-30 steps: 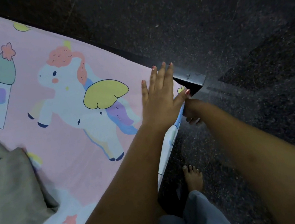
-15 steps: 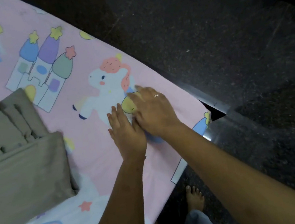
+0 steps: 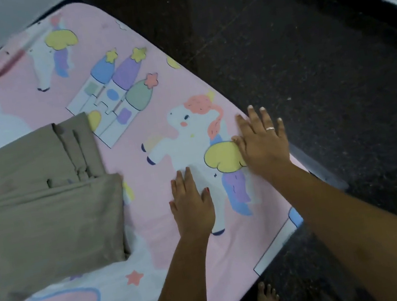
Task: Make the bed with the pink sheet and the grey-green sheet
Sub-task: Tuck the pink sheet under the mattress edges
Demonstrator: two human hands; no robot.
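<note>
**1. Position of the sheets**
The pink sheet lies spread over the bed, print side up. Its right border runs along the bed edge, and its near corner hangs loose over the dark floor. The grey-green sheet rests folded on top of the pink sheet. It is near the left hand but apart from it.

**2. Hands**
Both hands lie palm down on the pink sheet with the fingers straight and spread. Neither hand grasps anything. The left hand sits on the unicorn print. The right hand sits at the border, and its fingertips reach the sheet's edge. It wears a ring.

**3. Step in hand (judgement)**
The step appears to be smoothing the pink sheet at this corner. The grey-green sheet is not yet unfolded.

**4. Failure modes (judgement)**
- 4.1 A stroke toward the edge could drag the cloth off the corner. A bare piece of bed frame shows beside the right forearm, so the hold there looks slight.
- 4.2 A stroke toward the folded sheet could bunch the cloth, because the folded sheet's weight pins the pink sheet.
- 4.3 Unequal pressure from the 2 palms could set a diagonal crease between them.
- 4.4 The ring could snag the weave.
</note>
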